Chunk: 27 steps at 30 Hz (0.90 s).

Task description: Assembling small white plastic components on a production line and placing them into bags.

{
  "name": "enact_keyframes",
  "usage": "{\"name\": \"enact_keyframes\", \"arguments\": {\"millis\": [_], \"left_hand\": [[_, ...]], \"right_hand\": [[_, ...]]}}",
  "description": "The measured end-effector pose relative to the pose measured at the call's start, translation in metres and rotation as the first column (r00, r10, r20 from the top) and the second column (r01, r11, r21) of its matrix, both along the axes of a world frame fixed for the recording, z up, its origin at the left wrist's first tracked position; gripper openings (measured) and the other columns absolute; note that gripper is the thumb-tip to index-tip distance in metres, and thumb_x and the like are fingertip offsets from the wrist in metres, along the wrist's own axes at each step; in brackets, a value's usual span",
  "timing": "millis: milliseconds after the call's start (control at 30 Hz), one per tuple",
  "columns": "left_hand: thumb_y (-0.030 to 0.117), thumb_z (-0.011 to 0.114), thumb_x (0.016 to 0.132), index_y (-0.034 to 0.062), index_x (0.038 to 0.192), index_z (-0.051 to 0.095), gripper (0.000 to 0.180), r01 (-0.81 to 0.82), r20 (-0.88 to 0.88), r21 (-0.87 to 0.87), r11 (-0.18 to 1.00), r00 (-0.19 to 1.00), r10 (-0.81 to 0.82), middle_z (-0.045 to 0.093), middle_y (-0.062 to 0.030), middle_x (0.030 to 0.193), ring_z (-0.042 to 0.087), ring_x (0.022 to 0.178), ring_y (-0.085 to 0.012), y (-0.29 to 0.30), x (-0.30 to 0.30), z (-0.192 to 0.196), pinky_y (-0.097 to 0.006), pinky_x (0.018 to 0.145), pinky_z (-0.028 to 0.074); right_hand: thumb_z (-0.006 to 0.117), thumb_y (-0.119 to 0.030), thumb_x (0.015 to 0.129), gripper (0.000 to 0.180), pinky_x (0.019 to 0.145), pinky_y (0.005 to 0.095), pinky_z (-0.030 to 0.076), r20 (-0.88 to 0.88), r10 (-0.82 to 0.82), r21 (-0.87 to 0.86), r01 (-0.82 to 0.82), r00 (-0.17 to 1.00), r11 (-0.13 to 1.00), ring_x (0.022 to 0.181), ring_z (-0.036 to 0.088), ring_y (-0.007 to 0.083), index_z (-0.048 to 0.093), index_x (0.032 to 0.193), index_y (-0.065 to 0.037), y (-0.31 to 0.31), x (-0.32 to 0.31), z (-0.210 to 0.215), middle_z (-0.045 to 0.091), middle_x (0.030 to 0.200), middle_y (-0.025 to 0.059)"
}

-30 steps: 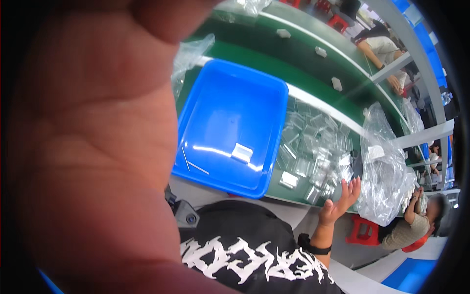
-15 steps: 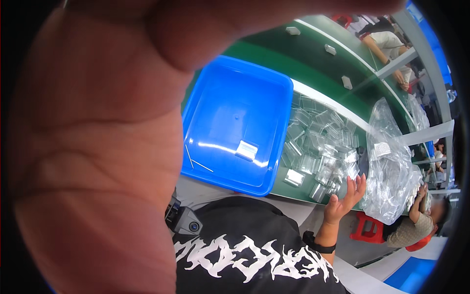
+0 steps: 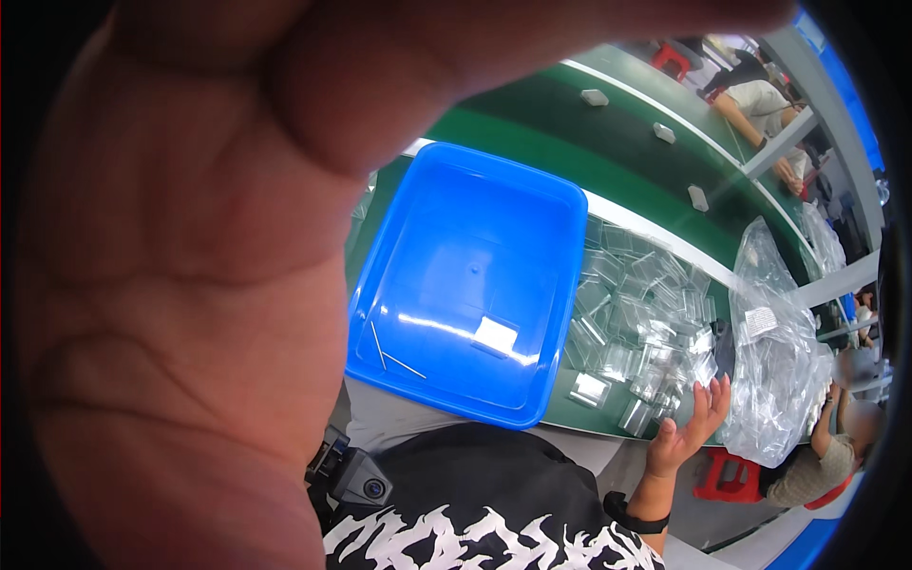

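Note:
My left hand (image 3: pixel 190 285) fills the left side of the view, its palm very close to the camera. One digit stretches along the top edge; the other fingers are out of sight, and nothing held can be seen. Beyond the palm lies a blue plastic tray (image 3: pixel 465 228) holding a small clear plastic piece (image 3: pixel 495 335) and thin pale sticks (image 3: pixel 404 366). To the tray's right is a loose pile of clear plastic cases (image 3: pixel 632 309). My right hand (image 3: pixel 689 432), fingers spread and empty, hovers at the pile's near edge, a black band on its wrist.
A large clear plastic bag (image 3: pixel 784 370) lies right of the pile. Behind runs a green belt (image 3: pixel 541 128) with several small white pieces (image 3: pixel 698 198). Metal posts (image 3: pixel 836 282) and a red stool (image 3: pixel 730 475) stand at right. Other people sit farther off.
The view has shifted, so the tray, pile and bag appear lower and slightly to the right. My left palm remains close to the camera; my right hand stays spread beside the pile.

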<state>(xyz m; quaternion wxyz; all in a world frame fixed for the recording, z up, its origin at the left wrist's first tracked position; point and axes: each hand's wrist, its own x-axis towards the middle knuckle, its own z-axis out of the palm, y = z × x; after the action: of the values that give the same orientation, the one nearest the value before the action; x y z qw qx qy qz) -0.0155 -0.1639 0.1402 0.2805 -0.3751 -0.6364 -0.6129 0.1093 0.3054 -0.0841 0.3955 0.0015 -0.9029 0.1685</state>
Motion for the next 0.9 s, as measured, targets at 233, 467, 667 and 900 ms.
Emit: {"name": "enact_keyframes", "arguments": {"millis": [233, 467, 667, 900], "left_hand": [[0.043, 0.093, 0.072, 0.0004, 0.161, 0.022, 0.122, -0.010, 0.153, -0.024, 1.000, 0.988, 0.013, 0.022, -0.0376, 0.162, 0.045, 0.142, -0.0475, 0.075, -0.005, 0.008, -0.052, 0.116, 0.041], [0.042, 0.092, 0.073, 0.0002, 0.161, 0.022, 0.121, -0.043, 0.198, -0.042, 0.998, 0.979, 0.051, 0.023, -0.0365, 0.162, 0.045, 0.142, -0.0469, 0.089, -0.025, 0.007, -0.051, 0.116, 0.041], [0.041, 0.092, 0.073, 0.0000, 0.161, 0.022, 0.120, -0.047, 0.248, -0.059, 0.997, 0.967, 0.060, 0.023, -0.0356, 0.163, 0.046, 0.142, -0.0463, 0.097, -0.021, 0.005, -0.051, 0.116, 0.041], [0.040, 0.092, 0.074, -0.0003, 0.161, 0.022, 0.119, -0.076, 0.311, -0.070, 0.995, 0.946, 0.095, 0.023, -0.0345, 0.163, 0.046, 0.142, -0.0457, 0.111, -0.003, 0.009, -0.051, 0.116, 0.041]], "right_hand": [[0.049, -0.063, 0.102, 0.073, 0.113, 0.0533, 0.040, -0.011, 0.012, 0.033, -0.012, 1.000, 0.999, 0.136, 0.048, 0.0422, 0.060, 0.136, 0.001, -0.001, -0.005, -0.001, 0.038, 0.156, 0.0274], [0.050, -0.064, 0.101, 0.073, 0.112, 0.0537, 0.040, -0.003, 0.013, 0.024, -0.013, 1.000, 1.000, 0.135, 0.048, 0.0422, 0.061, 0.134, 0.001, -0.001, -0.007, 0.001, 0.038, 0.155, 0.0266], [0.052, -0.063, 0.101, 0.072, 0.111, 0.0532, 0.041, 0.004, 0.019, -0.011, -0.019, 1.000, 1.000, 0.135, 0.048, 0.0413, 0.061, 0.135, 0.000, -0.003, -0.005, 0.001, 0.037, 0.156, 0.0251], [0.059, -0.062, 0.097, 0.070, 0.109, 0.0524, 0.043, -0.008, 0.010, -0.008, -0.010, 1.000, 1.000, 0.136, 0.048, 0.0418, 0.064, 0.133, -0.002, -0.002, -0.007, -0.003, 0.038, 0.156, 0.0251]]}}
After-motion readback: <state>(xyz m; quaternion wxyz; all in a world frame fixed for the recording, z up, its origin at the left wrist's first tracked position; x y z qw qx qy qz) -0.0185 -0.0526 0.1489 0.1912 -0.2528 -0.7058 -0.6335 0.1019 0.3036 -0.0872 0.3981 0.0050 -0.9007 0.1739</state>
